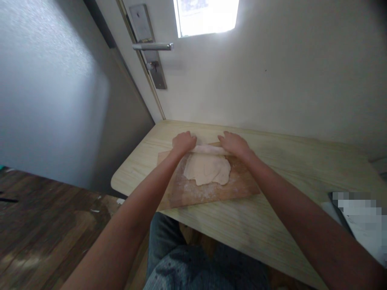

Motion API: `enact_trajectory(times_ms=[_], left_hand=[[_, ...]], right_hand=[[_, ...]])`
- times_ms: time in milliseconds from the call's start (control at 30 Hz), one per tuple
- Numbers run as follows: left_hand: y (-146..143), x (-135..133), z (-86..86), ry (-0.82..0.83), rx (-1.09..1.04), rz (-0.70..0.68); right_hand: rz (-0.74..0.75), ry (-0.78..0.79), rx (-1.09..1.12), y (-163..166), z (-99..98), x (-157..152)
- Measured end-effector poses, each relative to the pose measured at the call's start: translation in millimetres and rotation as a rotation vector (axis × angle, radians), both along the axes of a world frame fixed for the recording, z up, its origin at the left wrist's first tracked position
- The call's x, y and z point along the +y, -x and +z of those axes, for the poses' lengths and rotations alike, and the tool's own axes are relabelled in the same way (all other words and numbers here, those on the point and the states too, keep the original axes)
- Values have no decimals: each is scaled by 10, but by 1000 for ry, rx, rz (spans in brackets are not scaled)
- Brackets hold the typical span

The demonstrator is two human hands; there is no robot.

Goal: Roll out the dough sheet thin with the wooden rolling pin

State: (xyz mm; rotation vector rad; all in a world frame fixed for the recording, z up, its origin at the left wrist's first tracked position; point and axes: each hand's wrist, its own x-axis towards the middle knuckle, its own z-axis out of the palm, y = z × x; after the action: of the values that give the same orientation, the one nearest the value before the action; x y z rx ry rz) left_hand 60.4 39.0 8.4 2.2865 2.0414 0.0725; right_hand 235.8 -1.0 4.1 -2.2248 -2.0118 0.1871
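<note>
A pale rolling pin (210, 150) lies across the far edge of a flattened sheet of dough (207, 168). My left hand (184, 141) is closed round the pin's left end, and my right hand (234, 143) grips its right end. Beneath the dough is a wooden board (193, 197) dusted with flour. The dough has an uneven outline, with folds or creases near its front edge. Both handle ends of the pin are mostly hidden by my fingers.
The board rests on a light wood table (290, 161). A door with a metal handle (154, 46) stands behind it. At the table's right side lies a dark-edged object (343, 213), partly blurred out. A grey panel (54, 104) stands to the left.
</note>
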Motion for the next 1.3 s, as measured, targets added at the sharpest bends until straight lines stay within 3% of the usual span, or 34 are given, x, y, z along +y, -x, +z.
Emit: enact_trajectory(times_ms=[267, 467, 600, 933, 1300], left_hand=[[92, -356, 35, -33, 114, -141], [197, -768, 0, -181, 99, -212], [251, -910, -30, -233, 64, -246], [191, -769, -53, -220, 54, -190], [87, -454, -25, -152, 22, -83]], right_hand=[[61, 24, -55, 85, 51, -315], [117, -198, -139, 154, -27, -712], [149, -257, -143, 163, -70, -842], [107, -253, -126, 169, -51, -621], [17, -89, -84, 125, 54, -255]])
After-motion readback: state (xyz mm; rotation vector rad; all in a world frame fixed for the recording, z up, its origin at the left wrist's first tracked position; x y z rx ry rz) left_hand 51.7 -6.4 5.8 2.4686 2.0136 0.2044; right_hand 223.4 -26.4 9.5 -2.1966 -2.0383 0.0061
